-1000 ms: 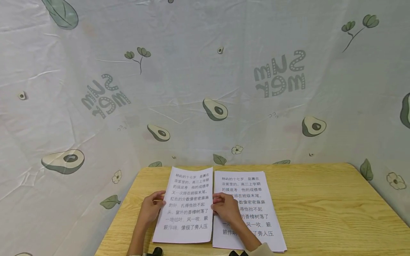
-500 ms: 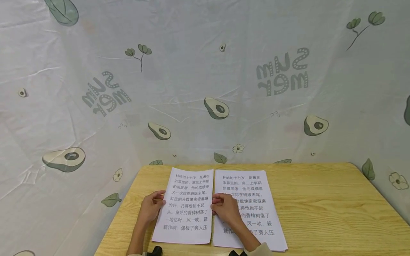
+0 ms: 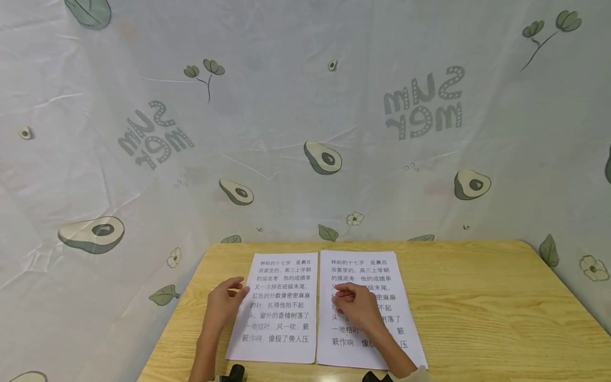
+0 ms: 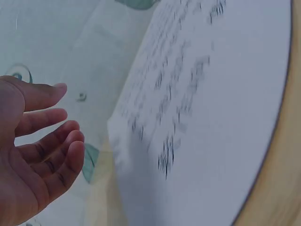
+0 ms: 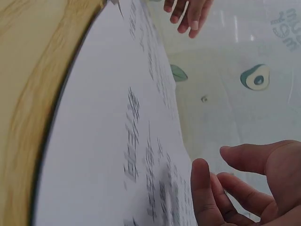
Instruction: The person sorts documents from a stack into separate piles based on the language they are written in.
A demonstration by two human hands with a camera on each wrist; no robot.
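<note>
"What is crowding the scene on your feed?"

"I'm watching two white rectangular papers, both carrying rows of black printed Chinese characters. The left paper [image 3: 279, 318] is lying near the person's left hand [image 3: 223, 305]; the right paper [image 3: 343, 339] is lying just beside it, a narrow gap running between them. The person's right hand [image 3: 360, 307] and forearm are blocking several of the right paper's lines from me."

"Are the hands gripping anything?"

"I'm seeing both holding nothing. The left fingers are bending loosely by the left paper's outer edge, thumb standing apart. The right hand is hovering over the right paper, a gap showing between thumb and forefinger."

"Anything else intruding?"

"Two black rounded pieces [image 3: 236, 373] are poking in low, one by each wrist, and a cream cloth cuff [image 3: 416, 374] is showing at the right forearm."

"And the surface, the room?"

"The yellowish wood-grain surface [image 3: 482, 307] is stretching out under both papers, reaching farthest to the right, its far corners curving. Behind, a wrinkled whitish-grey cloth [image 3: 281, 106] is hanging, and I'm picking out green avocados, leaves, pale flowers and mirrored lettering spelling 'summer'."
</note>
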